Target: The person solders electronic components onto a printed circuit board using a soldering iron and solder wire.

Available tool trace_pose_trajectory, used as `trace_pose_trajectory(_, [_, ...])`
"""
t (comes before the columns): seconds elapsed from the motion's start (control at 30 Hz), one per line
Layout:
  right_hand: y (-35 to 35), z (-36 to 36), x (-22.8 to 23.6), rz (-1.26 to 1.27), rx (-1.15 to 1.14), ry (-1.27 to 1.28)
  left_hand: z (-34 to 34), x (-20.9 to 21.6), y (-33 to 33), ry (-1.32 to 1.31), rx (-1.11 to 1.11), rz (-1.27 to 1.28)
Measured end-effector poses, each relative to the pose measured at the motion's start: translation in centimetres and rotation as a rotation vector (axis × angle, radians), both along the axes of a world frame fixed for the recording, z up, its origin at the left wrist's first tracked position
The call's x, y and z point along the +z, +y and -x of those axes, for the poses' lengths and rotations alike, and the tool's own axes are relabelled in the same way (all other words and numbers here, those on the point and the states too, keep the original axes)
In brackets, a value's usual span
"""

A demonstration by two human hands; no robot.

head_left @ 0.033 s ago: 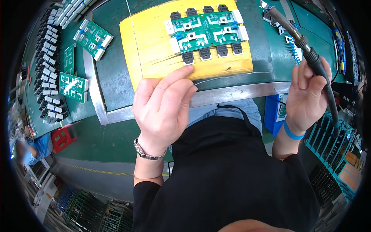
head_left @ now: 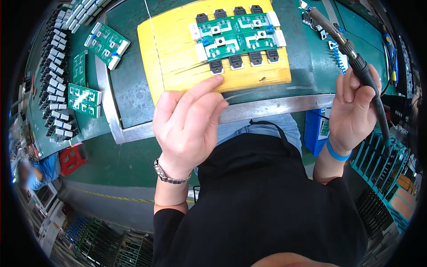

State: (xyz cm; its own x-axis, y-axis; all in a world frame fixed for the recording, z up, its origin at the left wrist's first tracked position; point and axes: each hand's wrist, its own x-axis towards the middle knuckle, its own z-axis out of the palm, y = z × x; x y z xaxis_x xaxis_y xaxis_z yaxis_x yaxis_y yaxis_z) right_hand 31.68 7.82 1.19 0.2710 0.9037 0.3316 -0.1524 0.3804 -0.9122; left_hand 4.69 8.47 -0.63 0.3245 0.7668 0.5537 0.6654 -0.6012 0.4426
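A green circuit board [head_left: 240, 37] lies on a yellow block [head_left: 178, 49]. Black flat components [head_left: 236, 62] with leads line its upper and lower edges, and white blocks sit at both ends. My left hand [head_left: 189, 122] is just below the block's lower edge, index finger reaching toward the nearest black component. Between its thumb and fingers is a thin solder wire [head_left: 240, 95], running right along the block's edge and blurred. My right hand [head_left: 356, 104] is closed around the handle of a soldering iron [head_left: 362, 69], whose tip points up and left, away from the board.
More circuit boards [head_left: 108, 46] lie at the left, beside a long row of black-and-white components [head_left: 57, 84]. A metal strip [head_left: 275, 107] edges the work surface. Blue-tipped parts [head_left: 338, 55] lie near the iron. A blue bin [head_left: 315, 131] sits below the edge.
The solder wire has shifted slightly and now looks blurred. My left fingertips have moved a very little; my right hand and the board are still.
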Motion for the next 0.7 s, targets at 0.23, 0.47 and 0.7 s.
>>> trace_pose_trajectory(0.23, [0.44,-0.33,-0.13,-0.023,0.022,0.024,-0.17,-0.33,0.53,-0.018,0.007,-0.008])
trace_pose_trajectory(0.47, [0.57,-0.08,0.17,-0.013,0.059,0.001,-0.28,-0.34,0.41,-0.018,0.023,-0.003])
trace_pose_trajectory(0.7, [-0.04,-0.12,-0.55,-0.108,0.005,-0.053,-0.25,-0.23,0.37,-0.038,0.012,0.015])
